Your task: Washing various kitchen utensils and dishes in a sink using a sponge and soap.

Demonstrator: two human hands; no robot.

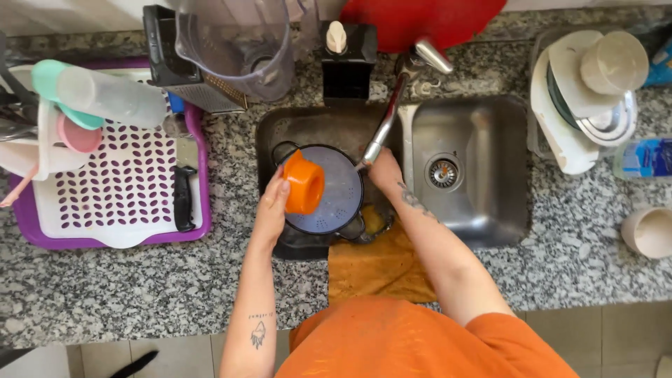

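Observation:
My left hand [271, 210] holds an orange plastic cup-shaped part [304, 183] on its side over the left sink basin [283, 126]. Under it sits a dark round pot [334, 190] with a pale inside and side handles. My right hand [384, 171] is by the pot's right rim, just below the end of the metal tap spout [385, 122]; whether it grips anything is hidden. A yellow-brown cloth [378, 269] hangs over the sink's front edge.
A purple and white drying rack [119, 203] with cups, a bottle and a black knife stands at left. Behind the sink are a clear blender jug [238, 42], grater, black soap dispenser [346, 63] and red board. The right basin [469, 168] adjoins stacked white dishes [588, 91].

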